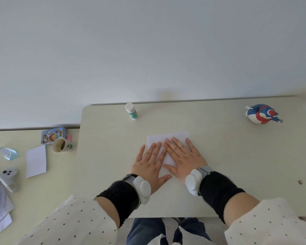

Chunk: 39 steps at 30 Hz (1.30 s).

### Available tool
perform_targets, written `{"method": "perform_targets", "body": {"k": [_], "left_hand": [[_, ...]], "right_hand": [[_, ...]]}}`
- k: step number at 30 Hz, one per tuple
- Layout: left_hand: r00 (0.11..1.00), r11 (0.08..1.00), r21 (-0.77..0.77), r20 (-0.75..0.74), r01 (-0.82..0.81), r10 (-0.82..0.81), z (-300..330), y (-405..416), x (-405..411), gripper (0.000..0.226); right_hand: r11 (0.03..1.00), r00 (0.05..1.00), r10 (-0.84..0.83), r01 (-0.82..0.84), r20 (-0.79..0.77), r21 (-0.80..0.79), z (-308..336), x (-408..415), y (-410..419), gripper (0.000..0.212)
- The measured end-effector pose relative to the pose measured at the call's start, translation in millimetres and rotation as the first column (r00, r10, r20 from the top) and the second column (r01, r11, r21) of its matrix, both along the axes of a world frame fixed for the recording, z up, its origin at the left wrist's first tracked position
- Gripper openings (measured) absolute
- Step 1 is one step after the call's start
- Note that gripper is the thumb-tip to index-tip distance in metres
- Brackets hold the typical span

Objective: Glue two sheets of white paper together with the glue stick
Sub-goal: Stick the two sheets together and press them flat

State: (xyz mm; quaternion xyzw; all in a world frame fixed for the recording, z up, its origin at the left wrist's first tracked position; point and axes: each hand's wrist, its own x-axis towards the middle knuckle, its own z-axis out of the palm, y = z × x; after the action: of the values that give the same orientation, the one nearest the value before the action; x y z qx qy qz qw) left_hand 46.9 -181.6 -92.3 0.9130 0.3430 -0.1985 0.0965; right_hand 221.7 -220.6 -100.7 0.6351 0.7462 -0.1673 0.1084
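Against a plain pale wall, your cream-coloured desk point(219, 174) carries the white paper sheets point(168, 138) at its middle. Your left hand point(149, 165) and right hand point(182, 159) both lie flat on the paper, fingers straight and spread, pressing down and gripping nothing; their fingertips nearly meet. Your white-capped glue stick with its green label point(132, 111) stands upright near the desk's far edge, towards the far left corner, well apart from both hands.
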Motion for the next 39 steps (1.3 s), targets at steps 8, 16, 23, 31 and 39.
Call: {"method": "perform_targets", "body": {"k": [8, 16, 23, 31, 39], "left_hand": [[1.000, 1.000, -0.006, -0.008, -0.011, 0.011, 1.3, 2.9, -0.3, 0.083], [0.997, 0.997, -0.001, -0.017, -0.075, 0.075, 8.0, -1.2, 2.7, 0.080], [0.996, 0.996, -0.011, -0.026, -0.086, 0.086, 14.3, -3.7, 14.0, 0.078], [0.998, 0.998, -0.023, 0.021, -0.050, 0.051, 7.9, 1.2, 8.2, 0.076], [0.999, 0.999, -0.007, 0.013, -0.045, 0.045, 5.4, 1.7, 7.1, 0.077]], "right_hand": [[0.984, 0.979, -0.177, 0.177, 0.099, 0.007, -0.1, 42.6, 9.4, 0.070], [0.914, 0.908, -0.406, 0.406, 0.105, 0.027, 2.5, 44.0, 9.3, 0.066], [0.992, 0.991, -0.129, 0.129, -0.027, 0.008, 8.2, 1.8, 4.9, 0.056], [1.000, 0.999, 0.010, -0.010, 0.040, -0.004, 3.7, 3.3, 5.7, 0.075], [0.982, 0.979, -0.185, 0.183, 0.081, 0.040, 2.9, 39.7, 21.1, 0.070]]}}
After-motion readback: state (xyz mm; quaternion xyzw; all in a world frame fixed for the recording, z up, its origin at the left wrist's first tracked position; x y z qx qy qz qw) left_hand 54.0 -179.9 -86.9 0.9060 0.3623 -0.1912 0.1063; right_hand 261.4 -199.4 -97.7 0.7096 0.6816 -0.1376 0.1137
